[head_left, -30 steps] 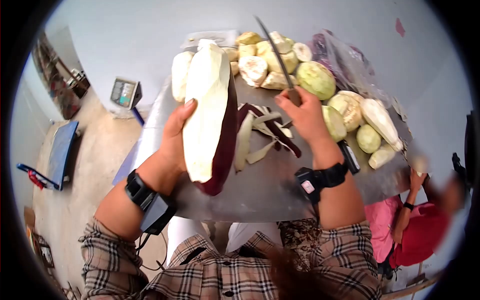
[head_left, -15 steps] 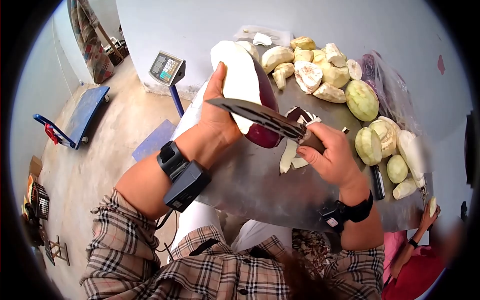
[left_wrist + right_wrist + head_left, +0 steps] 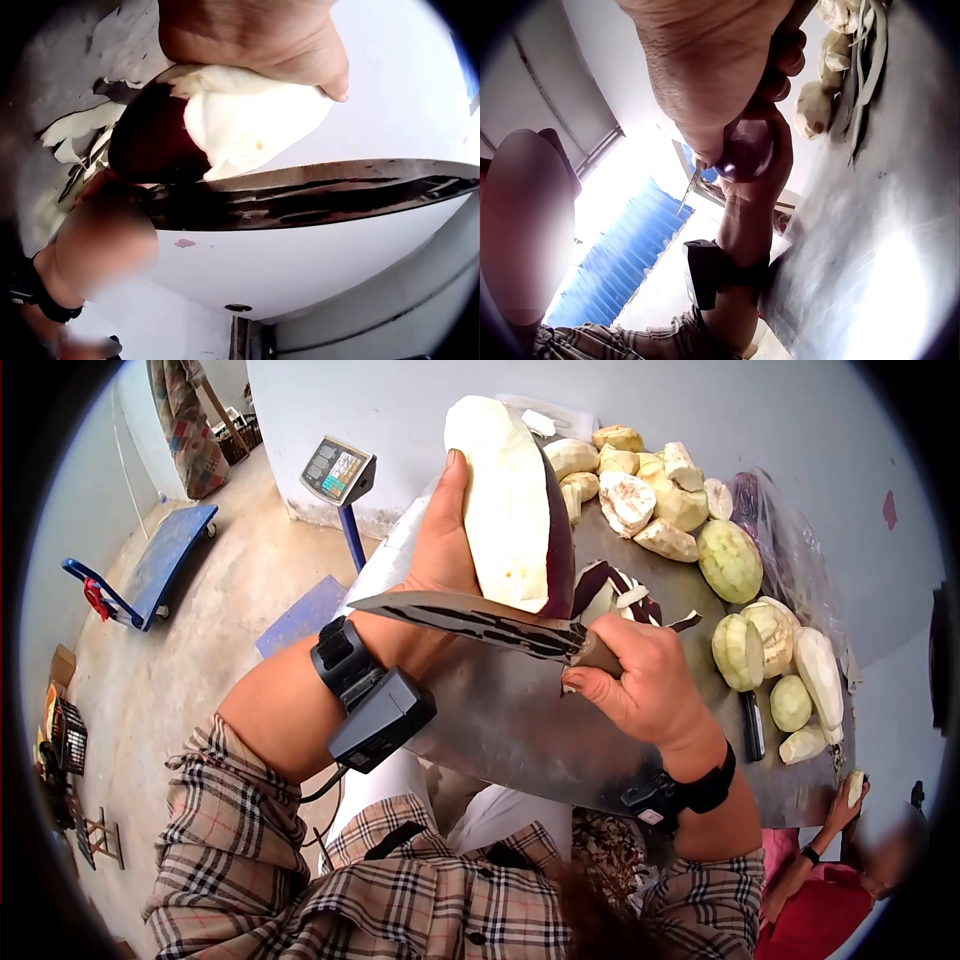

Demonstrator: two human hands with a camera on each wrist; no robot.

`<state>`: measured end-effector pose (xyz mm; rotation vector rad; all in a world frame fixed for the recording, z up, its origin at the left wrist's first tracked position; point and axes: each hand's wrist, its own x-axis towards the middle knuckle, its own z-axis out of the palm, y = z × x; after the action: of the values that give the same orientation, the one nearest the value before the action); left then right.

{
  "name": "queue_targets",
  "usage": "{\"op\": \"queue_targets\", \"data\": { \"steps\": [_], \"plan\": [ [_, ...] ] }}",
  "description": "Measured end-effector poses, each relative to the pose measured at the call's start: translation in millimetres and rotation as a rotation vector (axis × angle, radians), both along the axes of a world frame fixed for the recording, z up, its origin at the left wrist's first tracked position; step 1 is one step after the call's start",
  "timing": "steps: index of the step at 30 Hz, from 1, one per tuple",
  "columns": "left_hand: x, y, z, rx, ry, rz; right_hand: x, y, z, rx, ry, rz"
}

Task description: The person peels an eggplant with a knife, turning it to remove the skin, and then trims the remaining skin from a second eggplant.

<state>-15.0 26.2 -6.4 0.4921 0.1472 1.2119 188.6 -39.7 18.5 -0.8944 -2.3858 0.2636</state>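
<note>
The left hand (image 3: 435,575) grips a large eggplant (image 3: 510,500) from the left side. Its thumb runs up along the pale flesh and its fingers are curled round the back, out of sight. The eggplant is held in the upper centre of the head view, above the near left part of the tabletop (image 3: 520,730). Its long axis stands almost upright in the frame, with the rounded end pointing to the top edge and the lower end toward the middle. The face toward the camera is peeled white, and a band of dark purple skin runs down its right edge. The right hand (image 3: 640,680), at centre right, is closed tightly round the handle of a knife (image 3: 460,622). The stained blade lies nearly level and points to the left of the frame, crossing just under the eggplant's lower end and over the left wrist. In the left wrist view the blade's edge meets the purple end. Strips of peel (image 3: 620,595) lie on the tabletop just right of the eggplant. Peeled pieces (image 3: 650,480) are heaped in the upper right. A scale (image 3: 338,470) stands on the floor at upper left.
</note>
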Motion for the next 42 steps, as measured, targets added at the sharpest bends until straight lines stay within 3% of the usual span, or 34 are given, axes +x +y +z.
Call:
{"op": "queue_targets", "data": {
  "steps": [6, 21, 26, 32, 35, 42],
  "plan": [
    [0.9, 4.6, -2.5, -0.013, 0.009, 0.012, -3.0, -1.7, -2.8, 0.020, 0.013, -0.031],
    [3.9, 5.6, -4.5, -0.036, 0.044, 0.031, -0.5, 6.2, -5.2, 0.342, -0.007, -0.107],
    [1.5, 5.6, -6.4, -0.035, -0.002, -0.054, 0.5, 5.7, -5.0, 0.334, -0.005, -0.115],
    [3.4, 3.7, -2.2, -0.086, 0.084, 0.031, 5.7, 9.4, -6.9, 0.316, 0.029, -0.124],
    [0.1, 5.3, -4.1, -0.070, -0.006, -0.071, 6.2, 8.9, -5.7, 0.323, 0.031, -0.130],
    [1.6, 7.8, -3.6, -0.056, -0.037, -0.065, 9.6, 9.4, -1.5, 0.291, 0.028, -0.155]
  ]
}}
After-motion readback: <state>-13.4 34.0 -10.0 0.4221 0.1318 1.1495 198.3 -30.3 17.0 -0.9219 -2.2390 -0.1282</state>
